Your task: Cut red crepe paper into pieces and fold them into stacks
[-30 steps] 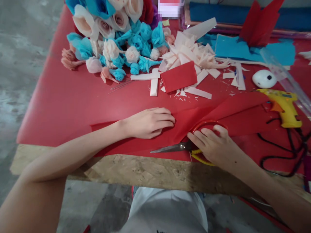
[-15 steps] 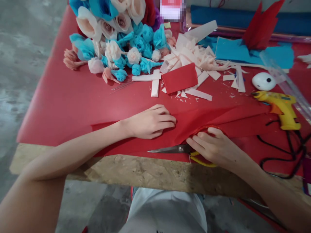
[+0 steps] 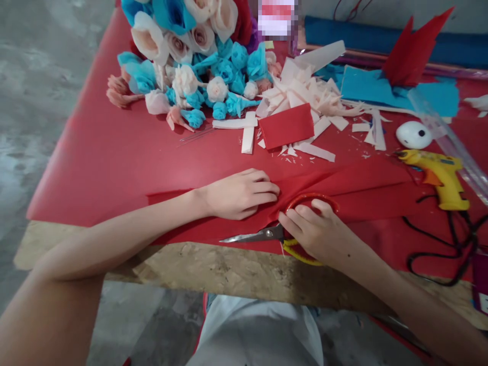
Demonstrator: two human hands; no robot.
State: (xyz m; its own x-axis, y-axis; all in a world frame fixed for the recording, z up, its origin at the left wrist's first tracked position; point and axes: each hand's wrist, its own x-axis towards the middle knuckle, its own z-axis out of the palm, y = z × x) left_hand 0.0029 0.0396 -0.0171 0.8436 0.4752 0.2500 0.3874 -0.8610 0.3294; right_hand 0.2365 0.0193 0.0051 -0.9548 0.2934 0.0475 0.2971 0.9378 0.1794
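My left hand (image 3: 240,194) lies palm down on a long sheet of red crepe paper (image 3: 366,188) near the table's front edge, fingers together and pressing it flat. My right hand (image 3: 318,231) is wrapped round the handles of a pair of scissors (image 3: 263,235), one loop red and one yellow. The blades point left, lie nearly closed along the paper's lower edge and sit just below my left hand.
The red table (image 3: 102,162) holds a heap of pink, white and blue paper flowers (image 3: 190,76) at the back left. Cut paper strips (image 3: 305,96), a folded red piece (image 3: 286,126), blue sheets (image 3: 396,91), a white round object (image 3: 414,135) and a yellow glue gun (image 3: 442,175) with black cord lie to the right.
My right hand has slid the scissors a little to the left along the paper's edge, closer to my left hand. My left hand has stayed pressed on the paper.
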